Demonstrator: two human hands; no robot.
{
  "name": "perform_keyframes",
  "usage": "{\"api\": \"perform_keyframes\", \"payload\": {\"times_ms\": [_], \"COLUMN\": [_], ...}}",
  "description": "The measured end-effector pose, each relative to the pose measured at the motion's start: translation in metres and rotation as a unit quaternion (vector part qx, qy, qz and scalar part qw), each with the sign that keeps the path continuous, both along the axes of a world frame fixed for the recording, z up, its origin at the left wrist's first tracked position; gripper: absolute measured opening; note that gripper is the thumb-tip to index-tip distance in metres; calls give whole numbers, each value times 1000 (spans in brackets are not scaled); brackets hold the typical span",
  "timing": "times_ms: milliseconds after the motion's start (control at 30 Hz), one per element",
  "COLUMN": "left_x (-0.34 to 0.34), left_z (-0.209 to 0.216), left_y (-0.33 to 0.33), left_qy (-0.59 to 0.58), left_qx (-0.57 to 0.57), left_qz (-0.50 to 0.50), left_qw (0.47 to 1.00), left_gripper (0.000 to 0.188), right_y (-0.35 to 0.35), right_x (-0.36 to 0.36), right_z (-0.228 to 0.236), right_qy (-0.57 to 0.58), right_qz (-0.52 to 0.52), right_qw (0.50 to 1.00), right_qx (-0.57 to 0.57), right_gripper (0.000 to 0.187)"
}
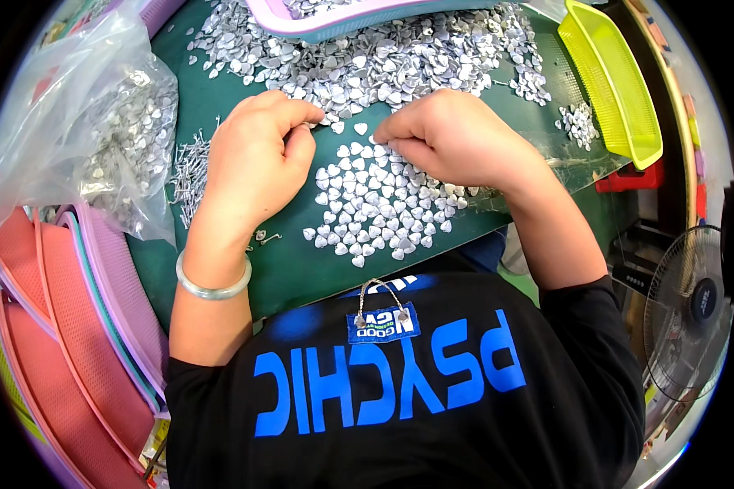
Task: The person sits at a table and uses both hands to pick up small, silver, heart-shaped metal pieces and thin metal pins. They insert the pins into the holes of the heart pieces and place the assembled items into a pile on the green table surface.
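Small silver heart-shaped pieces point(367, 200) lie spread out in a loose patch on the green table, in front of me. Beyond them rises a large heap of the same hearts point(359, 61). My left hand point(261, 151) is curled at the near edge of the heap, its index fingertip among the hearts and its thumb bent below. Whatever its fingers hold is hidden. My right hand point(453, 134) hangs over the patch's far right side, index finger and thumb drawn together at a heart. I cannot make out what is between them. One single heart point(360, 129) lies between the two hands.
Left of my left hand are thin metal pins point(191, 175) and a clear plastic bag point(130, 122) of hearts. Pink and purple baskets point(73, 326) stack at the left. A yellow-green basket point(616, 85), a small heart pile point(579, 125) and a fan point(689, 314) are at right.
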State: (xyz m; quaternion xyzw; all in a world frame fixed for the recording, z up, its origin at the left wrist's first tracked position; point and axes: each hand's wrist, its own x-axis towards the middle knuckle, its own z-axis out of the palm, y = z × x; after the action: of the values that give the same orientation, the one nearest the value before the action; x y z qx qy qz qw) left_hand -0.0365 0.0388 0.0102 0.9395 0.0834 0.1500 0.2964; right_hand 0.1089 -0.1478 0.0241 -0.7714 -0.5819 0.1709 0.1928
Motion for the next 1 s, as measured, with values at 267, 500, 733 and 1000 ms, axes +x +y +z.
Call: {"api": "perform_keyframes", "payload": {"times_ms": [267,500,733,1000], "left_x": [-7,-6,-10,-5], "left_z": [-5,-6,-4,-9], "left_y": [1,-7,5,3], "left_qy": [0,-2,25,-13], "left_qx": [7,40,-32,-27], "left_qz": [-61,-82,-132,-19], "left_qw": [998,996,990,999], "left_gripper": [25,26,22,17], "right_y": [11,24,20,28], "right_x": [-3,-9,-5,-14], "right_z": [2,-10,-12,-18], "right_qy": [-19,-73,-42,-45], "right_qz": [31,-61,-7,0], "right_qw": [999,992,998,997], "right_qx": [-23,76,50,62], "right_gripper": [22,18,16,11]}}
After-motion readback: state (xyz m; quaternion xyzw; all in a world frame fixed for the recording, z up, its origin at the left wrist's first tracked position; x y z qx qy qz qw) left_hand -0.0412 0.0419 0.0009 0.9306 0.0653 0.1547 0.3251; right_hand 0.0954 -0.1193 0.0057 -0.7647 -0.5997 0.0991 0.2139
